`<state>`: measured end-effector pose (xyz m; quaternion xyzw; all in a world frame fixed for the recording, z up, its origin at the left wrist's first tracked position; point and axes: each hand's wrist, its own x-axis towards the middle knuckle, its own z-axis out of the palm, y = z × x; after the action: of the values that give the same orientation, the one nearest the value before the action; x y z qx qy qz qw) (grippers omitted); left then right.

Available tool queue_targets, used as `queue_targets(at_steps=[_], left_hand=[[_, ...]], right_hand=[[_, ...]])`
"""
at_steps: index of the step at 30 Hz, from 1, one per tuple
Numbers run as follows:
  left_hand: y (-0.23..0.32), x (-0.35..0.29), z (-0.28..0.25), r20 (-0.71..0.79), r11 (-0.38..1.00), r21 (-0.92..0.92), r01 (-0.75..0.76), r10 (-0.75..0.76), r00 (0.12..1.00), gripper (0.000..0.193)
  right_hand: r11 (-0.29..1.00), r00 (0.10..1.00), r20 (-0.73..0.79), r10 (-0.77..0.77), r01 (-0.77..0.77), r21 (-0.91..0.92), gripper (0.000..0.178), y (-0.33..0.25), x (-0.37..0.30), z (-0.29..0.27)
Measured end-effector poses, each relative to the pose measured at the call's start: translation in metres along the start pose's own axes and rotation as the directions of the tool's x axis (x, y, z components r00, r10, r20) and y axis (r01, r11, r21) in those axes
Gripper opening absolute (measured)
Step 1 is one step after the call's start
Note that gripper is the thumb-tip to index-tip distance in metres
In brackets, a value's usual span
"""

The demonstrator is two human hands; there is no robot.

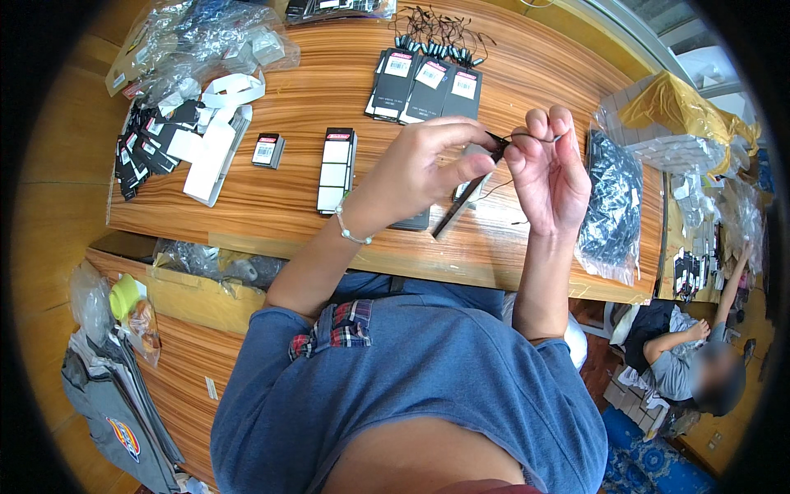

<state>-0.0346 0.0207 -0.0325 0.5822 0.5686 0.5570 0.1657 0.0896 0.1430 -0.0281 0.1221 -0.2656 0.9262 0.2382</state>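
My left hand [415,169], with a beaded bracelet at the wrist, pinches the top end of a black hang tag [457,207]. The tag tilts down toward the table and shows nearly edge-on. My right hand [547,169] is raised beside it, with thumb and fingertips closed on a thin black cord [535,137] that runs to the tag's top. Part of the cord hangs loose below. Just left of my left hand stands a stack of tags [336,171] with white label panels. A dark flat piece [411,221] lies partly hidden under my left wrist.
Finished-looking black tags [424,82] with cords lie at the back. A small tag stack [267,151], white card strips [218,156] and loose black tags [141,156] spread left. A clear bag of black cords [611,198] lies right. Another person [699,362] sits at far right.
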Motion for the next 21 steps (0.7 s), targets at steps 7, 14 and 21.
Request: queue_targets(at_steps=[7, 14, 21], left_hand=[[-0.003, -0.004, 0.002, 0.064, 0.894, -0.291, 0.341, -0.337, 0.939, 0.015], [-0.006, -0.004, -0.004, 0.029, 0.975, -0.173, 0.139, -0.136, 0.99, 0.011], [-0.006, -0.006, 0.004, -0.005, 0.95, -0.188, 0.249, -0.255, 0.967, 0.02]], right_hand=[[0.989, 0.987, -0.099, -0.123, 0.114, -0.089, 0.012, -0.011, -0.004, 0.007], [0.979, 0.97, -0.149, -0.194, 0.181, -0.097, 0.014, -0.024, -0.007, 0.011], [0.903, 0.947, -0.123, -0.297, 0.237, -0.359, 0.016, -0.018, -0.006, 0.011]])
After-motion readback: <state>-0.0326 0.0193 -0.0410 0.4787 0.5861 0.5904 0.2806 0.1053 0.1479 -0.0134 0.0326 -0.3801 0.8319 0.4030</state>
